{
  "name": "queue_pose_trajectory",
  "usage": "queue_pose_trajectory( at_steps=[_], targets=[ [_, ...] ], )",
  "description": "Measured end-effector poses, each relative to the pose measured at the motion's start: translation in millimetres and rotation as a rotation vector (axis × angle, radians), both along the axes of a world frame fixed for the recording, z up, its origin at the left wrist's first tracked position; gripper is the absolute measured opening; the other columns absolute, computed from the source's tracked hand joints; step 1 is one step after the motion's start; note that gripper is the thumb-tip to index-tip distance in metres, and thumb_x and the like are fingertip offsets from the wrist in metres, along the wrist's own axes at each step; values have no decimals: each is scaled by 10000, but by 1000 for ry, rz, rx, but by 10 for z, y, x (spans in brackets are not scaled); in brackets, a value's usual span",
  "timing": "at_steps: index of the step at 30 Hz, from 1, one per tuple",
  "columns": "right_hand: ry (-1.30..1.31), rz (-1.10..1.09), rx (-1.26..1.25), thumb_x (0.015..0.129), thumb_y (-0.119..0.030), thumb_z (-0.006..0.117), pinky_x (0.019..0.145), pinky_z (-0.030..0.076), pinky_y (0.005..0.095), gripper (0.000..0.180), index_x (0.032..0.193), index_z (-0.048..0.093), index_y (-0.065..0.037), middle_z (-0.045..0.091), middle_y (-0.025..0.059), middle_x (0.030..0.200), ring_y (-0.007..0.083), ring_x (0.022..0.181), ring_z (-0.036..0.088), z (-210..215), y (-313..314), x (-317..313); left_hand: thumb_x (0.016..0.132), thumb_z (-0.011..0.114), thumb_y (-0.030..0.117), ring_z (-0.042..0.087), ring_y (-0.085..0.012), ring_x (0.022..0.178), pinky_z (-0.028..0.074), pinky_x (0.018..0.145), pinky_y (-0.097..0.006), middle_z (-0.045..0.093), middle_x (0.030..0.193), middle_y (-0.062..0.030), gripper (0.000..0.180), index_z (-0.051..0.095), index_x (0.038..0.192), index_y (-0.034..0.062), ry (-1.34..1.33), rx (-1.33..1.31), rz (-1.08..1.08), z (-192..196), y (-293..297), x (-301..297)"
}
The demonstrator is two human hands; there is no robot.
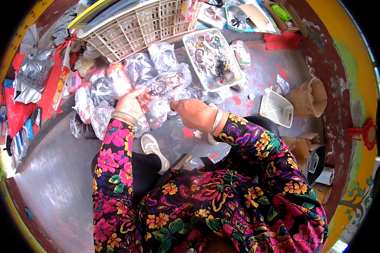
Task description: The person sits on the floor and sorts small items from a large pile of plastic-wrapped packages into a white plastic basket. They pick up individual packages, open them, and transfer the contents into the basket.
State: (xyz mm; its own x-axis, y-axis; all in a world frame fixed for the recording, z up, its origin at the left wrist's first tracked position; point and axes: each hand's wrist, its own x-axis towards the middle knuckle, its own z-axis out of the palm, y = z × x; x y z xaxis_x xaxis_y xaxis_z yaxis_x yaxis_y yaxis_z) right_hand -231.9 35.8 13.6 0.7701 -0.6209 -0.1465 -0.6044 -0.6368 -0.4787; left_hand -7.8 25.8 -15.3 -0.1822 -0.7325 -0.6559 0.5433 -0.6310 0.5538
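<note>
A clear plastic bag (178, 80) with small dark items in it lies at the front of several filled bags. My left hand (130, 104) is at its left edge, thumb and forefinger closed on the plastic and the other fingers curled. My right hand (194, 113) is beside the bag's lower edge, fingers bent and tips pressed together; what they pinch is too small to make out. Close beyond stands a white basket (236, 80) holding many small hair accessories, black bands and clips among them.
A large cream crate (141, 29) stands behind the filled bags (102, 90). To the right are a small white basket (276, 109) and a brown paper-like container (311, 98). Red sheeting and packages (33, 76) lie at the left. My shoe (155, 151) rests on the grey floor.
</note>
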Motion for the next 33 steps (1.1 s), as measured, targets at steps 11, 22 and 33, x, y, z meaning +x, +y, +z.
queue_pose_trajectory(
  at_steps=[11, 22, 33],
  targets=[
    [49, 31, -1, 674, -13, 486, 581, 455, 406, 226, 897, 480, 27, 573, 192, 695, 341, 689, 579, -61, 23, 36, 805, 515, 203, 549, -183, 741, 419, 582, -267, 570, 805, -88, 256, 544, 958, 0, 34, -97, 36, -15, -36, -34],
    [45, 45, 55, 717, -36, 449, 601, 459, 409, 230, 931, 496, 36, 579, 194, 713, 342, 702, 581, -101, 30, 104, 810, 519, 200, 543, -182, 766, 408, 583, -252, 545, 764, -58, 272, 527, 994, 0, 2, -73, 111, 23, -27, 127],
    [29, 42, 51, 724, -55, 447, 619, 459, 409, 228, 924, 514, 31, 580, 197, 725, 341, 717, 582, -153, 47, 89, 816, 510, 199, 547, -183, 760, 411, 580, -252, 551, 778, -65, 276, 523, 997, -9, -10, -100, 71, 67, -21, 47]
  ],
)
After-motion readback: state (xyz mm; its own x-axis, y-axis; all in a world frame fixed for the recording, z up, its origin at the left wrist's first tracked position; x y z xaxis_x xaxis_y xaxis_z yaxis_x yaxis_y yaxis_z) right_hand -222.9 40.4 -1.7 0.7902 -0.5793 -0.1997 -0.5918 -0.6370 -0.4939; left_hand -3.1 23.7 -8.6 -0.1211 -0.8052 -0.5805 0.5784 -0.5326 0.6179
